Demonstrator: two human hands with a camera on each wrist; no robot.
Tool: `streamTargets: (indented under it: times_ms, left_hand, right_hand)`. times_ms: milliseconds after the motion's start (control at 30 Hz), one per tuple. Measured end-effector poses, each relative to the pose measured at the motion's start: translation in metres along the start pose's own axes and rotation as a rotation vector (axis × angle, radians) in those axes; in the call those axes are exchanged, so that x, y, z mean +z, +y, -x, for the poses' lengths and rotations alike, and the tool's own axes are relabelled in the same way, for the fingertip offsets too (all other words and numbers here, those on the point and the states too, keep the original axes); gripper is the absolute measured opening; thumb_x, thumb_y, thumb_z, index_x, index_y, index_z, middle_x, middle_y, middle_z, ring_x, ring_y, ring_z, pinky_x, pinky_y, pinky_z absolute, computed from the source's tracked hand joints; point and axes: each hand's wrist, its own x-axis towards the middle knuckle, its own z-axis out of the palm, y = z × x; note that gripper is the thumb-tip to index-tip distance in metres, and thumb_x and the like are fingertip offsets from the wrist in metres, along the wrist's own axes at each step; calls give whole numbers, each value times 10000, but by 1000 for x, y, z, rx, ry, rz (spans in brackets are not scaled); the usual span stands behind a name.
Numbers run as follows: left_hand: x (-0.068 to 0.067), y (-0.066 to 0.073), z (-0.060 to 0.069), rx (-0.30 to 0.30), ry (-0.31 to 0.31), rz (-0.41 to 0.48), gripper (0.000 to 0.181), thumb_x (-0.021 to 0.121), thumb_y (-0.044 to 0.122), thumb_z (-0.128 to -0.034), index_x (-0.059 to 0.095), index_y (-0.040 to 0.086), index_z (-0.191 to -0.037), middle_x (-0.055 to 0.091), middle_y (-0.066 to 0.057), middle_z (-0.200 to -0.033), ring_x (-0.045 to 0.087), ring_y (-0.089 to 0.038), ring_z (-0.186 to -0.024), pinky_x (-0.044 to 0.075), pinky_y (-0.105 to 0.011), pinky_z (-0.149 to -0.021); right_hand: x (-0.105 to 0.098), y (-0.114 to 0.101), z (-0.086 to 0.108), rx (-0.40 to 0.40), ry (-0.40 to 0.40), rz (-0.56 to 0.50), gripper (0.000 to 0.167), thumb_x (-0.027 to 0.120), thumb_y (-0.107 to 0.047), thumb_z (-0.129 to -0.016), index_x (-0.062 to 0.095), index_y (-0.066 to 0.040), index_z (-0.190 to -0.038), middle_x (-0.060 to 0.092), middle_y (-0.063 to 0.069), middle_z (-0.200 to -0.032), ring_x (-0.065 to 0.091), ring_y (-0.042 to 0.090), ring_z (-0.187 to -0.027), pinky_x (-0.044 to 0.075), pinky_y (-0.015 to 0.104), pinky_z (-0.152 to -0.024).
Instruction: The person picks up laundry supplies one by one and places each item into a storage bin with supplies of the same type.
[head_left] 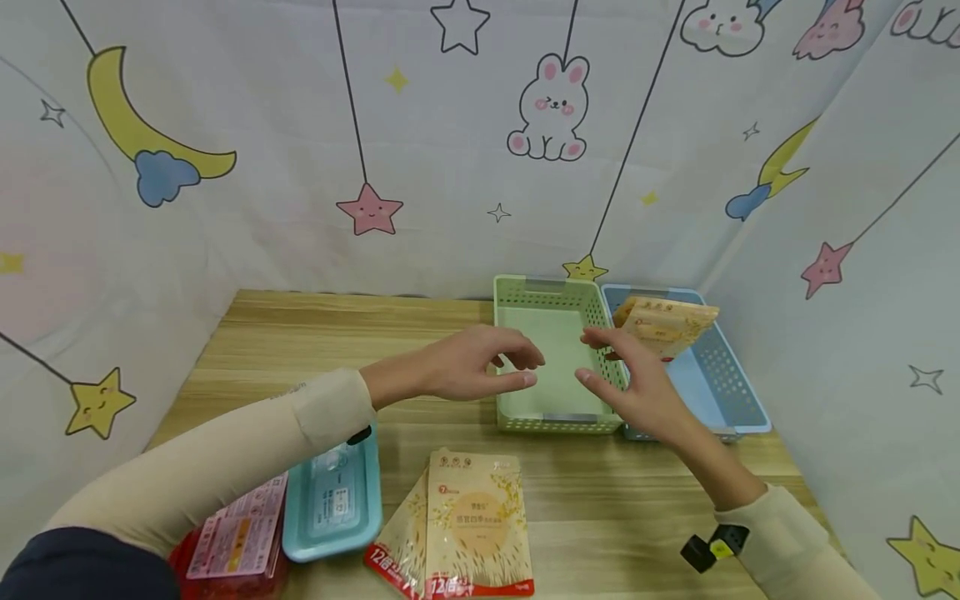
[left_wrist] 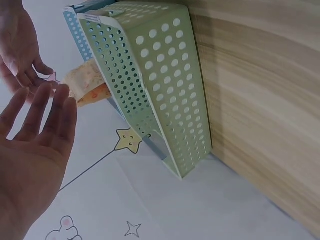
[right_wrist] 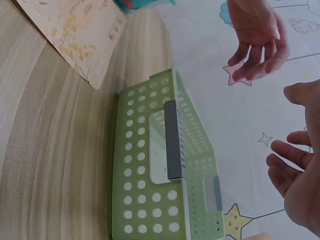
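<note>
My left hand [head_left: 480,363] and right hand [head_left: 639,388] over the green perforated basket [head_left: 551,329], fingers loose, thumbs wide, nothing gripped, beige packet [head_left: 663,325] poking up from the blue perforated basket [head_left: 701,390] on its right, two overlapping floral sachets [head_left: 480,525] on its near side.

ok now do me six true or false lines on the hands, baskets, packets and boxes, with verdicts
1. In the head view, the green basket stands left of the blue basket. True.
2. Packets stick up from the green basket. False: none shows there; at least one packet sticks up from the blue basket.
3. The left hand grips a packet. False: the left hand holds nothing.
4. The right hand holds nothing. True.
5. The turquoise box lies between the red box and the packets on the table. True.
6. Those packets on the table lie apart. False: they overlap.
</note>
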Motion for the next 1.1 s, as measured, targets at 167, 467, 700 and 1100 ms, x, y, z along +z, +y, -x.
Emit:
streamTargets:
  times_ms: [167,467,700,1100]
  left_hand:
    - [-4,1,-1,14,-112,-91,344,589,401,-1095,701,167,-1321,702,53,-1248,673,-89,-1116,569,-349,-942]
    - [-11,10,5,-40,-372,-228,283,650,342,-1073,734,166,-1278,726,50,-1119,693,-68,-936,564,-298,-887]
    - [0,9,13,-81,-456,-316,327,686,371,-1051,736,136,-1273,752,29,-1072,684,-37,-815,581,-316,-835]
    - [26,-7,17,-147,-533,-377,318,744,288,-1021,748,74,-1256,770,-42,-1052,713,-136,-938,580,-323,-874]
  right_hand:
    - [4,-1,1,-32,-2,-5,581,770,-169,-981,556,-77,-1513,656,72,-1350,591,231,-1221,537,475,-906]
    - [16,-8,2,-45,-65,-70,550,772,-152,-980,577,-86,-1489,645,32,-1291,610,230,-1208,582,422,-900]
    - [29,-15,7,-69,-100,-86,522,779,-174,-978,600,-108,-1464,652,4,-1254,632,222,-1147,588,385,-846]
    - [47,-15,16,-98,-172,-99,489,786,-212,-988,617,-108,-1435,675,-11,-1228,670,196,-1102,608,335,-827]
